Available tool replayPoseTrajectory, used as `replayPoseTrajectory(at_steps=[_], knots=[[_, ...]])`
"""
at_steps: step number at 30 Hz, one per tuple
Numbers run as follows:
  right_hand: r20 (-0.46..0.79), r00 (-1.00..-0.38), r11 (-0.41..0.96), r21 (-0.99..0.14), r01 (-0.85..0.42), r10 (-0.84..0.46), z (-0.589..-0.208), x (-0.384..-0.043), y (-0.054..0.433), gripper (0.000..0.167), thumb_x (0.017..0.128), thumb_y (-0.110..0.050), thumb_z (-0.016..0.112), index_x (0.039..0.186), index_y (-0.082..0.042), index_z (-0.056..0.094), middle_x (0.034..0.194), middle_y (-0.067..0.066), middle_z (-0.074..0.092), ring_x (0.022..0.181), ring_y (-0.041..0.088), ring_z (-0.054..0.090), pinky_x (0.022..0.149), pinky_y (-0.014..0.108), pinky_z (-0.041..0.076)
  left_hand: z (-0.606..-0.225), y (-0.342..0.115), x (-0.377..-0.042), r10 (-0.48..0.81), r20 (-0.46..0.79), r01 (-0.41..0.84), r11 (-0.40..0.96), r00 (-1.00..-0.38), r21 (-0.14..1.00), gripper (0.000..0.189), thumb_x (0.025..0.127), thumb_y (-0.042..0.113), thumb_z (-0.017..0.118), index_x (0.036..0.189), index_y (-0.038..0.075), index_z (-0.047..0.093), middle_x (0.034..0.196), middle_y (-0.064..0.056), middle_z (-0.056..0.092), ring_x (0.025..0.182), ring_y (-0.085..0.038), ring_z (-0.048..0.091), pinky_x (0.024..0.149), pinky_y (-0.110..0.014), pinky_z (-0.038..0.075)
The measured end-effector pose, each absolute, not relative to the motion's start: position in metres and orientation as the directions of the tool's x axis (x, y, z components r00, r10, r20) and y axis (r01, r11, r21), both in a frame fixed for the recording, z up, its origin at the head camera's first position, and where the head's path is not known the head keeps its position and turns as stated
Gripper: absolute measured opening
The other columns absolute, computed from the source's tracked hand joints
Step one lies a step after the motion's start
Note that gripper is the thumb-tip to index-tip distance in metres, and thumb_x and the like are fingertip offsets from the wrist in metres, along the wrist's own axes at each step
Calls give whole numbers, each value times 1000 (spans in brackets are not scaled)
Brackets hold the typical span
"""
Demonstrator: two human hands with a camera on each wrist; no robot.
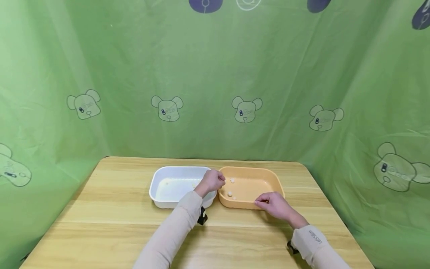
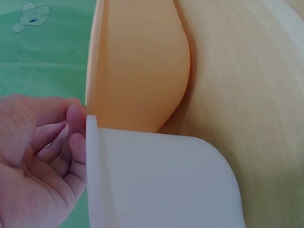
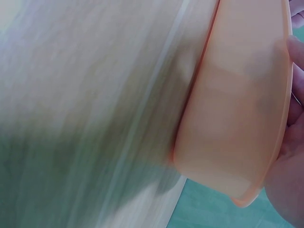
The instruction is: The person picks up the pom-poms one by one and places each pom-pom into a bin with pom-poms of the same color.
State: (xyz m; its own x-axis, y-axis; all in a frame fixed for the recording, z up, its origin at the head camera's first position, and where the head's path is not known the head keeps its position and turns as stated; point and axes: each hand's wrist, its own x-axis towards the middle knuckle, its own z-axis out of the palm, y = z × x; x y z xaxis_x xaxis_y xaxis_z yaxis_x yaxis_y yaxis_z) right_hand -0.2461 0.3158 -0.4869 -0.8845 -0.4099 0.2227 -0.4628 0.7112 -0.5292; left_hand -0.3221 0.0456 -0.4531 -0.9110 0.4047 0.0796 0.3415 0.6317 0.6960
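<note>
My left hand (image 1: pixel 211 181) is over the place where the white tray (image 1: pixel 183 204) meets the orange tray (image 1: pixel 242 204). In the left wrist view its thumb and forefinger come together right at the trays' rims, the other fingers curled behind. My right hand (image 1: pixel 276 204) is at the orange tray's near right rim, thumb and forefinger tips close together. The right wrist view shows its fingers partly hidden behind that rim. I cannot tell whether either hand pinches something small. Small whitish balls, one a pale ball (image 1: pixel 230 194), lie in the orange tray's left part.
Tiny pale bits, among them a yellowish bit (image 1: pixel 193 185), lie in the white tray. Both trays stand side by side toward the back of the wooden table (image 1: pixel 111 209). A green curtain (image 1: pixel 208 138) with bear faces surrounds the table's back and sides.
</note>
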Motion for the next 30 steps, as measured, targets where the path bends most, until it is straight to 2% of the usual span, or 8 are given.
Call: replayPoseTrajectory(at_steps=[6, 13, 23, 30], knots=[[187, -899, 722, -542, -430, -396, -484, -245, 319, 10, 89, -29, 66, 85, -22, 73, 79, -13, 66, 68, 3, 57, 65, 25, 49, -451, 31, -310, 465, 119, 407, 591, -878, 696, 11, 84, 6, 65, 92, 0, 70, 77, -2, 67, 71, -12, 61, 68, -22, 49], [183, -895, 726, -530, -438, -407, -479, -245, 323, 11, 90, -30, 65, 86, -22, 72, 80, -14, 66, 70, 3, 58, 66, 25, 49, -444, -3, -281, 523, 141, 473, 582, -840, 662, 9, 84, 11, 67, 88, 5, 72, 76, 2, 68, 70, -8, 60, 67, -22, 49], [142, -906, 724, -558, -405, -398, -476, -243, 328, 11, 89, -29, 66, 87, -20, 72, 80, -13, 67, 70, 4, 57, 65, 25, 49, -442, -48, -242, 525, 168, 499, 589, -834, 635, 13, 88, 14, 63, 87, 7, 73, 75, 6, 67, 67, -5, 57, 64, -23, 48], [161, -907, 718, -564, -408, -389, -477, -241, 330, 11, 89, -29, 67, 87, -21, 73, 80, -12, 67, 69, 4, 58, 63, 25, 49, -444, -62, -231, 520, 143, 477, 595, -842, 647, 15, 90, 14, 61, 87, 6, 73, 75, 6, 66, 67, -6, 55, 64, -25, 46]])
